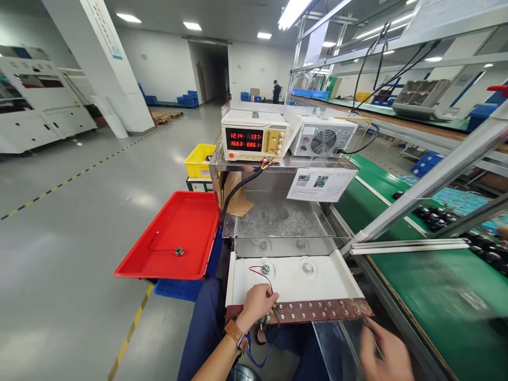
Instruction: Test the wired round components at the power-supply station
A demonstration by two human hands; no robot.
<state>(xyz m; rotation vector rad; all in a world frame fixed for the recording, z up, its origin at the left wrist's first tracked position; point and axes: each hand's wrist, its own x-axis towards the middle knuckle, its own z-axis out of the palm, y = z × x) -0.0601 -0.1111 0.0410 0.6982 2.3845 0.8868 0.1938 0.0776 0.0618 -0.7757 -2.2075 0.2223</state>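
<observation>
My left hand (259, 304) is closed at the left end of a brown perforated strip (321, 310), pinching thin red and black wires (260, 271). Those wires run up to a small round part (265, 269) seated on the white fixture tray (333, 283). A brown strap is on that wrist. My right hand (381, 353) is low at the right, by the strip's right end and a clear plastic sheet (337, 344). Its fingers are curled and blurred; a thin item may lie in them, but I cannot make it out.
A red tray (190, 222) on the left holds one small round part (179, 251) with a wire. Behind the fixture stand a power supply (254, 138) with red digits and a fan unit (323, 138). A green conveyor (428, 296) runs along the right.
</observation>
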